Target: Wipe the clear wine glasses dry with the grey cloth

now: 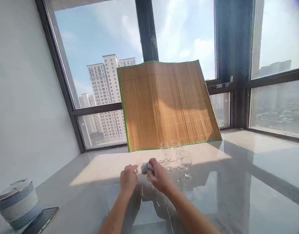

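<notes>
So both arms reach in from the bottom edge and angle toward each other over a glossy window ledge (91,201). The left hand (129,179) is curled, back of the hand toward the camera, with a small clear shiny bit (136,170) at its fingertips. Too blurry to tell if it's actually clamped on it. The right hand (158,175) comes in on a longer diagonal, forearm slanting up and to the left, fingers wrapped around a grey wad (144,168) that pokes out toward the left hand. The hands are near each other but not touching, with the wad between them. Just beyond the right hand, a cluster of clear stemmed glasses (185,158) stands upright, and behind those a slatted mat (164,104) leans against the window.
</notes>
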Tool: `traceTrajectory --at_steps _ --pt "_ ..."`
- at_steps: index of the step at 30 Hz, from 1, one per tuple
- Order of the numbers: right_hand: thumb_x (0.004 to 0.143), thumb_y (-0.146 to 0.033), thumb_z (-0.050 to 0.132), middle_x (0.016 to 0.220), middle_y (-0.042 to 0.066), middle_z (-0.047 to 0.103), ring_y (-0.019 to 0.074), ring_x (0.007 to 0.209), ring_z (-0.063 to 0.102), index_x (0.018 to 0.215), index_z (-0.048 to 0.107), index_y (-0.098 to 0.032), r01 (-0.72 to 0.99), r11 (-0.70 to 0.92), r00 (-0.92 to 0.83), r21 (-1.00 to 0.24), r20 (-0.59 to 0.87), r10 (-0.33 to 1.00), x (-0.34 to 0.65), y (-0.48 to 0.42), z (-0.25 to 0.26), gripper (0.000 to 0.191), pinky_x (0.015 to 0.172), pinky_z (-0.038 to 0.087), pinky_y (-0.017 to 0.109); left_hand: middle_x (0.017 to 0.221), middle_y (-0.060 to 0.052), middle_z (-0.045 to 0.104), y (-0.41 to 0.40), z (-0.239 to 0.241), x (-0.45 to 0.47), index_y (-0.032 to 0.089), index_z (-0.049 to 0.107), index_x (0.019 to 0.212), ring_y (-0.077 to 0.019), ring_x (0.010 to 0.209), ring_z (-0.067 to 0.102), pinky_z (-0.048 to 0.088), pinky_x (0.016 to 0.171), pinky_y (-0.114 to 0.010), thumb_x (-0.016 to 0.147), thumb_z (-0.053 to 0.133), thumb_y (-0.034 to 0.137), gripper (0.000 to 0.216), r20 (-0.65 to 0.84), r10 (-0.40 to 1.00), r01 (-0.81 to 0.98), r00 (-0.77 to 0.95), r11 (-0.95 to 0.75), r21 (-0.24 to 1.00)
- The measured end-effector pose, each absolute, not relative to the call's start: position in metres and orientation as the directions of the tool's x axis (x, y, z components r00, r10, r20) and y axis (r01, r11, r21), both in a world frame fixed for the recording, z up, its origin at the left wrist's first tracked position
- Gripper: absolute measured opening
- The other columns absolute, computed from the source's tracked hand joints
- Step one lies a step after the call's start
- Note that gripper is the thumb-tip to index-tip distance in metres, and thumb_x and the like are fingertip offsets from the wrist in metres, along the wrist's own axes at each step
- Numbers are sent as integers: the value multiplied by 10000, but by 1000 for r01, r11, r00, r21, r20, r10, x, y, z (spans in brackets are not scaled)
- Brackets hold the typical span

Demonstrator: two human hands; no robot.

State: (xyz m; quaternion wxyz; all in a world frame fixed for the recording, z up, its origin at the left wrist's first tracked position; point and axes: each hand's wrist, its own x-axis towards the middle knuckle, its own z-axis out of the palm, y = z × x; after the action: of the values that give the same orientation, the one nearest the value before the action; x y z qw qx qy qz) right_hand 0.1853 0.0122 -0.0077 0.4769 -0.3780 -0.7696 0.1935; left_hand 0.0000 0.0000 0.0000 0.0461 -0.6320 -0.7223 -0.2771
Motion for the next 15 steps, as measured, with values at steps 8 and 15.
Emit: traceTrajectory --at_steps 8,15 --pt "606 -33 451 848 -16 602 146 707 504 1109 417 -253 193 670 -301 -717 606 736 185 22 -15 550 639 333 230 905 -63 689 0 1 7 232 735 1105 -196 896 610 341 725 -271 860 504 121 355 457 876 950 -156 6 313" --pt "634 -98 449 727 -51 555 122 601 462 1053 446 -230 -51 589 -200 -807 586 786 182 24 -9 439 541 323 209 739 -19 625 8 -4 7 204 753 817 -144 715 533 291 640 -242 882 486 203 275 392 918 872 -65 -139 469"
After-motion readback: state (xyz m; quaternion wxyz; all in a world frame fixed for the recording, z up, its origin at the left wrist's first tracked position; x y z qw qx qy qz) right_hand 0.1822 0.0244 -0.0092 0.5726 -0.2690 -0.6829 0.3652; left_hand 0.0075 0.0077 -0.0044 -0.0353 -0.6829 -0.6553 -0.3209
